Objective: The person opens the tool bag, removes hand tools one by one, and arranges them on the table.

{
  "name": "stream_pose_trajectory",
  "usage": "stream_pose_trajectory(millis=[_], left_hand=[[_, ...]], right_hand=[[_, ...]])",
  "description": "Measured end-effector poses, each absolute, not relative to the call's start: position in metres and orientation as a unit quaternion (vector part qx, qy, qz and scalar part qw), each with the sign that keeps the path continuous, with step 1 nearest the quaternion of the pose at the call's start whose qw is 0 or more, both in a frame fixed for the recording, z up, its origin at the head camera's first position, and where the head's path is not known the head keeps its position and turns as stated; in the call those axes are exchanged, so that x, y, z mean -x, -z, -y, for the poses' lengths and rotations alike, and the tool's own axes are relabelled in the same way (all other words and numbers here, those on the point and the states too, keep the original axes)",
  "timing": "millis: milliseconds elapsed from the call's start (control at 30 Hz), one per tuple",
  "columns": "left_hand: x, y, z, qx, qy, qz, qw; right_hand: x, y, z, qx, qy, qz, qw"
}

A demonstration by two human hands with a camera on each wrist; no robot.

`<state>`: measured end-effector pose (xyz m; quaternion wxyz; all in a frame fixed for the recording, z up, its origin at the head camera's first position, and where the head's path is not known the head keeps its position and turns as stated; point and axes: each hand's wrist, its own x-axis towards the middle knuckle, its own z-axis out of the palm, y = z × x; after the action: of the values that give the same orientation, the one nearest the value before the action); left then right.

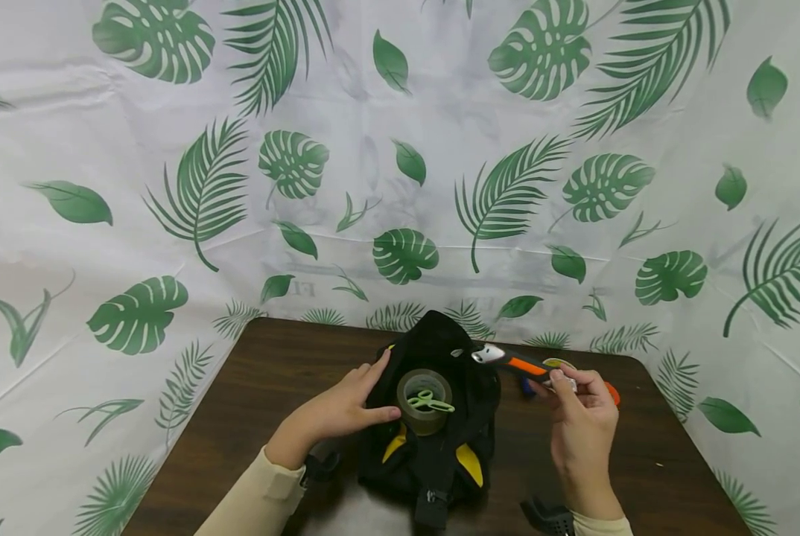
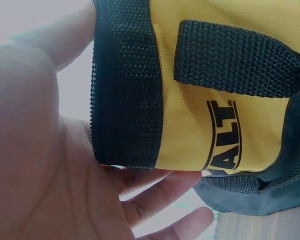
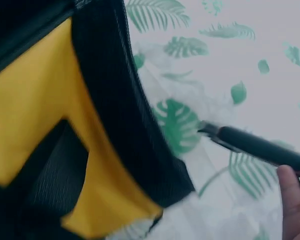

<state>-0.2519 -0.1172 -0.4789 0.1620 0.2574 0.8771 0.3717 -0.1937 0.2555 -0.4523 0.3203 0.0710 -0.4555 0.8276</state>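
Observation:
A black and yellow tool bag stands with its mouth open on the table. In the mouth is a roll of brown packing tape, with small light-green scissors lying over its hole. My left hand rests at the bag's left rim, fingers and thumb spread; in the left wrist view the black zip edge crosses in front of part of them. My right hand holds an orange and black utility knife by its rear end, its silver nose pointing left over the bag's right rim.
Behind the right hand, partly hidden, lie a round yellow-and-white thing, a blue piece and an orange-red piece. The dark wooden table ends at a leaf-patterned cloth at the back and sides.

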Motion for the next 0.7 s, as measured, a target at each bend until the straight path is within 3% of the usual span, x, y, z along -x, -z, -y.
stream_pose_trajectory(millis=[167,367,533,700], left_hand=[[0.252,0.479,0.117,-0.260,-0.371,-0.877,0.160],[0.251,0.480,0.116,-0.255,-0.375,-0.875,0.168],[0.251,0.482,0.116,-0.245,-0.378,-0.876,0.172],[0.253,0.483,0.114,-0.240,-0.380,-0.877,0.172]], right_hand=[[0.184,0.474,-0.283,-0.065,-0.830,0.398,0.384],[0.167,0.514,-0.316,0.031,-0.819,0.387,0.422],[0.163,0.552,-0.338,0.146,-0.784,0.453,0.400],[0.166,0.571,-0.353,0.193,-0.774,0.481,0.363]])
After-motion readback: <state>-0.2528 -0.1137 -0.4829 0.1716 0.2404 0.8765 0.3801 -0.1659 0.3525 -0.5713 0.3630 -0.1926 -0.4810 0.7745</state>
